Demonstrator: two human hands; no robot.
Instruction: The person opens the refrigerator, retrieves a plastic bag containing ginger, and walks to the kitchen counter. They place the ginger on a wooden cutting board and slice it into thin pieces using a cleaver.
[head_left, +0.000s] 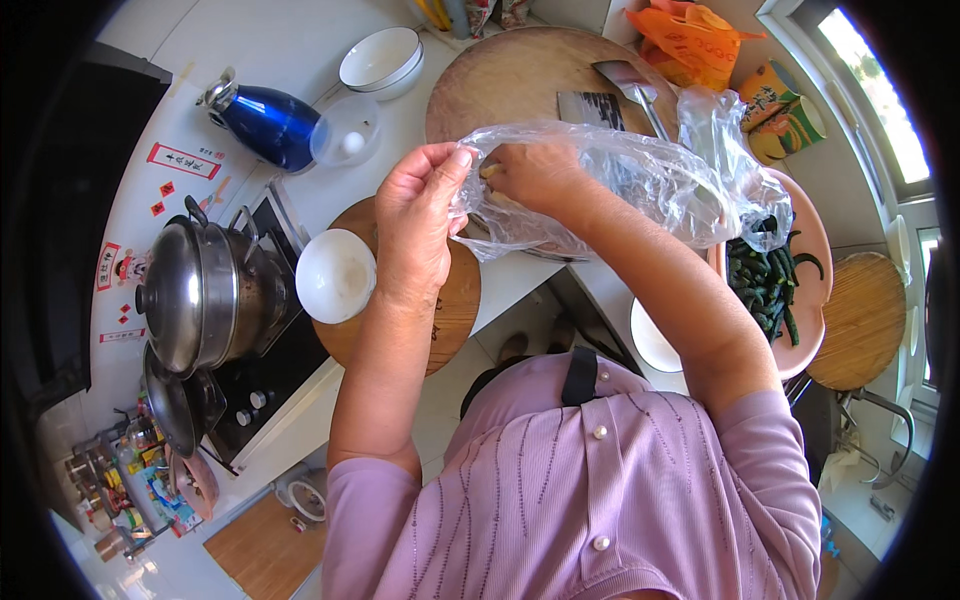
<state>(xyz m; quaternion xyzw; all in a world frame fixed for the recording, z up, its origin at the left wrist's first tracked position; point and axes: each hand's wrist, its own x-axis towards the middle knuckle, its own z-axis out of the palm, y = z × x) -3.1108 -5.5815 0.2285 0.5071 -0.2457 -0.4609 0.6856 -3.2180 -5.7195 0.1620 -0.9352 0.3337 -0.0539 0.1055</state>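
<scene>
My left hand (420, 202) pinches the rim of a clear plastic bag (645, 187) between thumb and fingers, holding it up over the counter. Inside the bag's mouth is my right hand (536, 176), its fingers bent around something small and yellowish that the film partly hides. Behind the bag lies a big round wooden chopping board (495, 82) with a cleaver (589, 109) and a metal spatula (637, 90) on it. An empty white bowl (335, 274) stands on a smaller round wooden board (457, 315) just left of my left forearm.
At the left a steamer pot (195, 292) stands on the black hob (262, 375). A blue vacuum jug (270, 124), a clear bowl with an egg (352, 143) and stacked white bowls (381, 61) are behind. At the right, a pink basin (814, 225) holds green cucumber-like vegetables (765, 289).
</scene>
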